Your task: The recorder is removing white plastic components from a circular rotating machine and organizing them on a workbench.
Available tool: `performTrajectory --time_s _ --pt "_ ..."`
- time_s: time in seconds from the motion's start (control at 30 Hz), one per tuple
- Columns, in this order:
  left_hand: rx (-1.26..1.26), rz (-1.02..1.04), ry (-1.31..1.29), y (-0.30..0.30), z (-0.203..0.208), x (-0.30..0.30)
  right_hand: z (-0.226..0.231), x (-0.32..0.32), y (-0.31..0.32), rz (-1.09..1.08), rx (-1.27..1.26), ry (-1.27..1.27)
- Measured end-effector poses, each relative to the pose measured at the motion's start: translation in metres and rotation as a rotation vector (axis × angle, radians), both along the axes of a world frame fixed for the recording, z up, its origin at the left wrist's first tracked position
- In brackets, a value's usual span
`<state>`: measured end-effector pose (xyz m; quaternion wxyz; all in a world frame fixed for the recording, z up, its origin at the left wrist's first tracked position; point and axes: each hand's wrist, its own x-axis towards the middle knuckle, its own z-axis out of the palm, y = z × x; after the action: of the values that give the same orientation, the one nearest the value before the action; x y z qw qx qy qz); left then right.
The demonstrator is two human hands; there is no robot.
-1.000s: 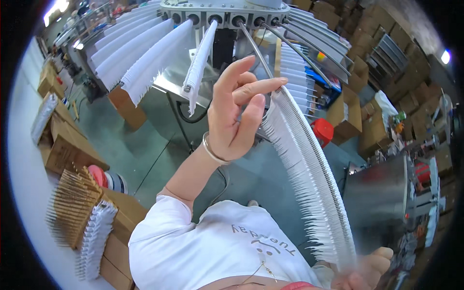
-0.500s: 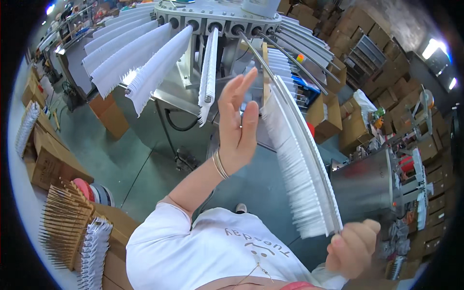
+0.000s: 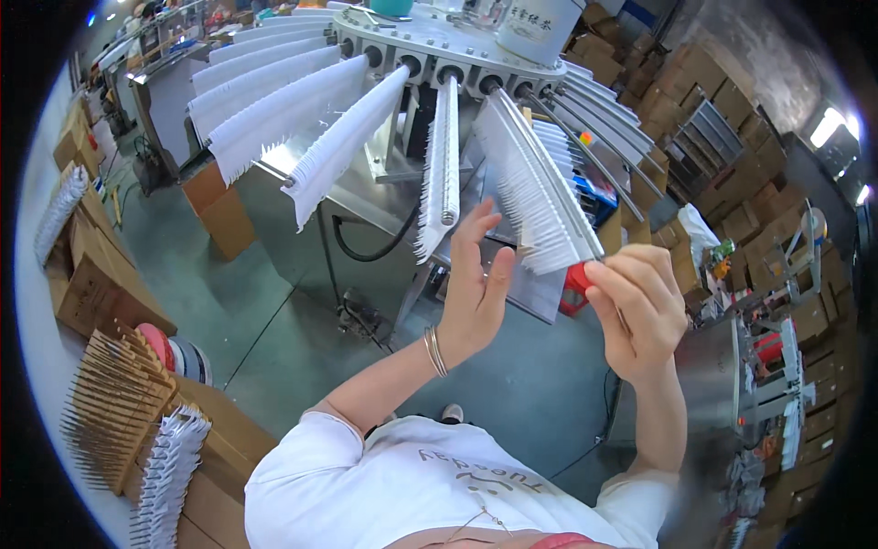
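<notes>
A round metal carousel [image 3: 439, 41] overhead carries several radiating rods covered in white bristles. My right hand [image 3: 640, 316] is closed on the outer end of one bristle brush rod [image 3: 535, 197], pinching it at the tip. My left hand [image 3: 476, 293], with bangles on the wrist, is flat and open with fingers straight. Its fingertips reach up to the underside of that brush. It holds nothing. The neighbouring brush rod [image 3: 441, 169] hangs just to its left.
A wooden rack of thin sticks [image 3: 114, 407] and a white bristle strip [image 3: 169, 476] lie on cardboard boxes [image 3: 96, 284] at lower left, beside tape rolls [image 3: 174, 352]. Stacked cartons [image 3: 732, 91] fill the right background. A steel machine [image 3: 722, 393] stands at right.
My right hand rose from the lower right and closed on the brush rod's outer end. My left hand stayed open and slid lower beside the bristles. The view tilted up toward the carousel.
</notes>
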<state>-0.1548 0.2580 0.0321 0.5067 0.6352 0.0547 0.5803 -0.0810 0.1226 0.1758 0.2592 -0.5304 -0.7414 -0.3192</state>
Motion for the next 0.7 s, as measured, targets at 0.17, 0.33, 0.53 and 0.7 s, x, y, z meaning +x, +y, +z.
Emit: performTrajectory --time_s 0.17,0.33,0.53,0.7 --pt "0.119 0.176 0.079 0.004 0.009 -0.012 -0.008 0.007 0.010 0.054 0.007 0.131" --pt "0.328 0.218 -0.066 0.001 0.026 -0.017 -0.026 0.013 0.003 0.230 -0.009 0.349" --pt "0.469 0.328 -0.104 -0.006 0.041 -0.006 -0.051 -0.020 -0.084 0.277 0.044 0.507" --pt "0.496 0.476 -0.037 -0.008 0.051 0.001 -0.056 -0.041 -0.128 0.207 0.052 0.423"
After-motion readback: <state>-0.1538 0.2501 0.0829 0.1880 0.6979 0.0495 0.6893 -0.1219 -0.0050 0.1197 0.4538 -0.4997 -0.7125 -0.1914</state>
